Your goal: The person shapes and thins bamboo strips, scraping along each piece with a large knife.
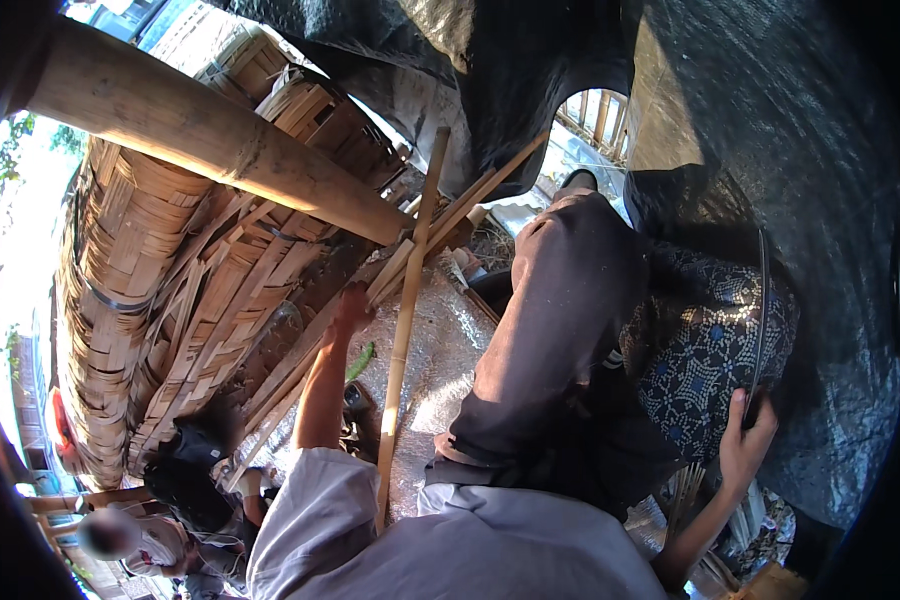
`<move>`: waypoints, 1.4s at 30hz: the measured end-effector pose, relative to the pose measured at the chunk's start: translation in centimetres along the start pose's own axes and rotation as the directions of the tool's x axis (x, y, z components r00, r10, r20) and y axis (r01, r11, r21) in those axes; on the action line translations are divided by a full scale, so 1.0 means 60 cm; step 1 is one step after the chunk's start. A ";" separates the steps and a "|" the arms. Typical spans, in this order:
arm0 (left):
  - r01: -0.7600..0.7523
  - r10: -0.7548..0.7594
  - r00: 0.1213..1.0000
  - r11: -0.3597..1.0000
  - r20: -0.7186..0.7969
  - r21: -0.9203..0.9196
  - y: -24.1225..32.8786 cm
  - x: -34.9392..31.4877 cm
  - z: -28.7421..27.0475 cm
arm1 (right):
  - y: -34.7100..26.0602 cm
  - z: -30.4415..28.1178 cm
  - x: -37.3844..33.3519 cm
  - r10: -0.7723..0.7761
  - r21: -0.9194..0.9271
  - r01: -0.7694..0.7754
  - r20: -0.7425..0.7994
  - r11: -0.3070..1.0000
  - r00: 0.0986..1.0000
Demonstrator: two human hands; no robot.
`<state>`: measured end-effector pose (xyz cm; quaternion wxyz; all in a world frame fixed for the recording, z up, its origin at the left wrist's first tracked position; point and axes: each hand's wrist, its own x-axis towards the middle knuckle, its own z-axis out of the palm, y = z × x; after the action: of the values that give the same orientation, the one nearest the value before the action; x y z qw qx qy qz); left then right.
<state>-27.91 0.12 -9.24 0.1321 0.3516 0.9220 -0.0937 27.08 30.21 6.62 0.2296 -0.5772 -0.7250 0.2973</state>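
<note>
- black tarpaulin hangs over the right side, sunlit ground below.
- stacked woven bamboo baskets fill the left, under a thick bamboo pole.
- a long bamboo strip stands just right of the left hand, whose fingers curl on split slats.
- the right hand is wrapped round a thin dark blade beside patterned cloth.

Around you the woven bamboo baskets show tan and straw-brown strips, the bamboo pole is pale yellow, your trousers are dark brown, your shirt pale grey, and the cloth is blue-and-white dotted.
</note>
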 end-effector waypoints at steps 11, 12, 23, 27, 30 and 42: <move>0.109 -0.109 0.994 0.993 0.001 -0.036 -0.004 0.005 0.024 | -0.030 0.002 -0.003 -0.005 -0.052 0.001 -0.074 0.999 0.997; 0.131 -0.134 0.990 0.989 -0.041 -0.063 0.007 -0.008 0.009 | -0.019 0.000 -0.002 -0.024 -0.094 0.018 -0.069 0.995 0.997; 0.140 -0.141 0.971 0.990 -0.192 -0.022 0.173 -0.152 0.014 | -0.035 0.008 0.003 -0.016 -0.029 0.014 -0.097 0.999 0.995; 0.044 -0.114 0.956 0.966 -0.270 -0.253 0.203 -0.142 0.027 | -0.039 -0.003 0.001 -0.026 0.014 0.027 -0.109 1.000 0.994; -0.151 -0.004 0.904 0.933 -0.427 -0.327 0.251 -0.141 -0.066 | -0.026 0.000 -0.002 -0.097 -0.061 0.089 -0.150 0.994 0.984; -0.096 0.079 0.995 0.566 -0.062 -0.819 0.281 -0.187 -0.335 | -0.009 -0.001 -0.003 -0.010 0.154 0.022 -0.079 0.988 0.997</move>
<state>-12.11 10.86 11.95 0.2761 0.2963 0.8430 0.3540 26.77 29.98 7.04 0.3041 -0.5629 -0.6950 0.3282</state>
